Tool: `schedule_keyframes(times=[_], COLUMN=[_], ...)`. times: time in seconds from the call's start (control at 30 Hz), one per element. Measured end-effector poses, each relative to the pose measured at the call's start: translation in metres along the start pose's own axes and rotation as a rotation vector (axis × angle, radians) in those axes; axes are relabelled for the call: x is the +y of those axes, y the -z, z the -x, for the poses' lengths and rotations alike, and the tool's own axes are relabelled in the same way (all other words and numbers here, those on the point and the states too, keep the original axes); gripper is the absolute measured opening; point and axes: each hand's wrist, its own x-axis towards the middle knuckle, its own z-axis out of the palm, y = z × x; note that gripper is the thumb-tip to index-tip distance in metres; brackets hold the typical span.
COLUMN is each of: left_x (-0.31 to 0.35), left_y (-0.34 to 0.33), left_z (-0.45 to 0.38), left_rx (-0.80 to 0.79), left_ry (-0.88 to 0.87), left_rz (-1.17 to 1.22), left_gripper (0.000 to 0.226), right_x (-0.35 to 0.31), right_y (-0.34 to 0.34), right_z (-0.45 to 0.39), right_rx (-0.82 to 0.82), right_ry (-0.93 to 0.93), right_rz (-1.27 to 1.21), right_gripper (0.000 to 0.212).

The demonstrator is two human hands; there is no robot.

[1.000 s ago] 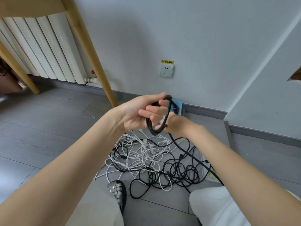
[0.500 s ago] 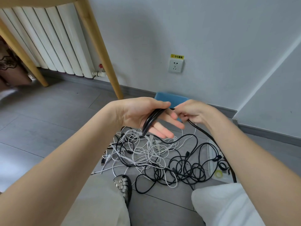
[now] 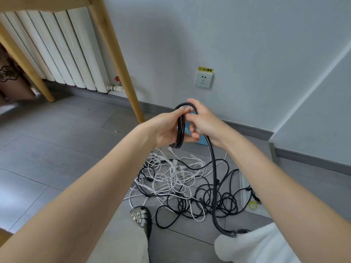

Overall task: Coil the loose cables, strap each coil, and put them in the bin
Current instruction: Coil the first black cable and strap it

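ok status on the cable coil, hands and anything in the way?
Left hand grips black cable coil; right hand lays on a loop. Tail hangs down into the floor tangle. No strap on yet.

1. The thick cable (image 3: pixel 213 168) in the hands is black.
2. The tangle of cables (image 3: pixel 182 183) on the floor is part white, part black.
3. The floor (image 3: pixel 57 141) is grey, with thin lines between the boards.
4. The wall (image 3: pixel 247 44) is pale grey-white, the skirting darker grey.
5. The radiator (image 3: pixel 62 48) is white with vertical ribs.
6. The table leg (image 3: pixel 117 59) is light yellow wood.
7. The socket (image 3: pixel 204 80) is white, under a yellow label (image 3: pixel 205 69).
8. The bin (image 3: pixel 201 139) is light blue.
9. The sandal (image 3: pixel 141 218) is silver and black.
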Motion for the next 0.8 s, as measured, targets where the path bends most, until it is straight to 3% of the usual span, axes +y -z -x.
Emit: schedule_keyframes(times=[0.07, 0.13, 0.23, 0.4, 0.53, 0.67, 0.8], left_x=[-0.004, -0.005, 0.0, 0.023, 0.022, 0.027, 0.031], left_y=[0.0, 0.0, -0.002, 0.006, 0.012, 0.008, 0.003], left_z=[-0.007, -0.013, -0.015, -0.01, -0.011, -0.004, 0.01], left_rx=[0.02, 0.091, 0.165, 0.278, 0.137, 0.0, -0.21], left_ry=[-0.007, -0.018, -0.087, -0.26, -0.357, -0.387, -0.301], left_rz=[0.044, 0.139, 0.254, 0.489, 0.528, 0.577, 0.397], left_gripper=[0.029, 0.033, 0.04, 0.031, 0.035, 0.041, 0.044], right_x=[0.0, -0.001, -0.002, 0.006, 0.014, 0.025, 0.036], right_y=[-0.006, -0.009, -0.007, -0.004, 0.01, 0.007, 0.005], right_z=[0.005, 0.013, 0.023, 0.033, 0.029, 0.033, 0.03], right_rx=[0.034, 0.043, -0.026, -0.111, -0.239, -0.472, -0.585], right_ry=[0.099, 0.185, 0.261, 0.351, 0.292, 0.106, 0.042], right_rz=[0.531, 0.754, 0.645, 0.464, 0.21, 0.08, 0.263], right_gripper=[0.058, 0.061, 0.063, 0.054, 0.015, 0.046, 0.055])
